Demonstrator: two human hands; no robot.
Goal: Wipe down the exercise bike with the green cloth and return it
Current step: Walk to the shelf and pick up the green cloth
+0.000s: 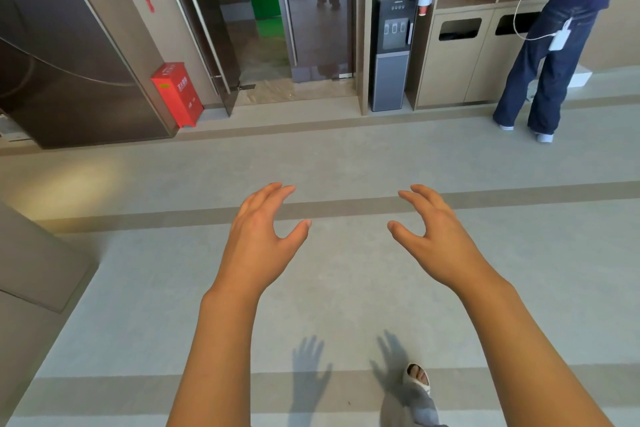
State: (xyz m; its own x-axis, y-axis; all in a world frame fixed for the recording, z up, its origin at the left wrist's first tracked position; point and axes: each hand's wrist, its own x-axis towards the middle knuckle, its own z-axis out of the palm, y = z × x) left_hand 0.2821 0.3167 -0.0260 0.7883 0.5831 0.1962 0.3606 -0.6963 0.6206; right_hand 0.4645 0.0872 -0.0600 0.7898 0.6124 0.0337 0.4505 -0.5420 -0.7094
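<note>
Ahead, both hands, left hand (258, 236) and right hand (438, 236), hover with fingers apart, holding nothing, above grey floor (346, 156) before a water dispenser (391, 49).

I saw grey floor (346, 156), darker stripes across; red fire box (176, 92) at 11 o'clock, water dispenser (391, 49) at 1 o'clock.

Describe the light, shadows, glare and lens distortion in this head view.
Head view: even indoor light; a warm bright patch on the floor at left. Soft shadows of both hands fall on the floor below the left hand and right hand, so light comes from above. The glass door reflects standing legs. Wide-angle bending curves the wall panels at left. Focus is sharp overall.
</note>
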